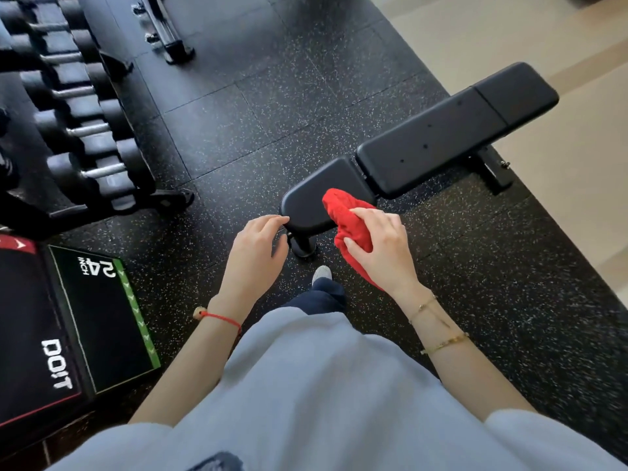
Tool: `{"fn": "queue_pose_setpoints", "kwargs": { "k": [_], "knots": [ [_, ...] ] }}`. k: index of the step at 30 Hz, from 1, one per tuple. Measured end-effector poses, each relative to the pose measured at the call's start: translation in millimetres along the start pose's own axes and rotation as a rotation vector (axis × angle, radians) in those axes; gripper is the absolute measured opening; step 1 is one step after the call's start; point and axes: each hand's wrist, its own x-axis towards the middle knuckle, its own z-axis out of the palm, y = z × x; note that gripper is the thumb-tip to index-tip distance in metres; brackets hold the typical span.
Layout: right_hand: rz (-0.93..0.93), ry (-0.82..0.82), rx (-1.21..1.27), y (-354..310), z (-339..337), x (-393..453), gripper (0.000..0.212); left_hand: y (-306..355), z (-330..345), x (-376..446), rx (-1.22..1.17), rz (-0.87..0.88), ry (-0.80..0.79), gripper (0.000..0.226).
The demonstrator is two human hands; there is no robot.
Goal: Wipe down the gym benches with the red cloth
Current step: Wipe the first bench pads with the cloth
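Note:
A black padded gym bench (428, 137) runs from the centre towards the upper right on the speckled rubber floor. Its seat pad (312, 202) is the end nearest me. My right hand (380, 246) grips a bunched red cloth (343, 212), whose far end lies on the seat pad's right side. My left hand (255, 246) hovers at the seat pad's near left edge with fingers loosely curled, its fingertips at or just touching the pad, holding nothing.
A dumbbell rack (78, 124) with several black dumbbells stands at the left. A black plyo box (91, 321) marked 24 INCH sits at the lower left. Another bench's frame (166, 32) is at the top. Pale flooring (560, 198) borders the rubber mat on the right. My shoe (321, 274) is below the seat.

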Motion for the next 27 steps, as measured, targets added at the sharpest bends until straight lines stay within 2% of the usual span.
{"fn": "queue_pose_setpoints", "kwargs": {
  "k": [9, 15, 20, 27],
  "knots": [
    [-0.057, -0.090, -0.019, 36.8, -3.0, 101.3, 0.044, 5.6, 25.9, 83.9, -0.008, -0.054, 0.022, 0.031],
    [-0.120, -0.206, -0.051, 73.8, 0.8, 153.0, 0.044, 6.0, 48.6, 114.9, 0.020, -0.155, 0.061, 0.029],
    [-0.163, -0.322, -0.097, 113.6, 15.1, 193.4, 0.045, 3.5, 89.6, 139.8, 0.055, -0.281, 0.108, 0.029],
    [-0.250, -0.365, -0.169, 173.4, 72.1, 244.1, 0.047, -20.5, 165.9, 175.6, 0.066, -0.380, 0.177, 0.028]
  ]
}}
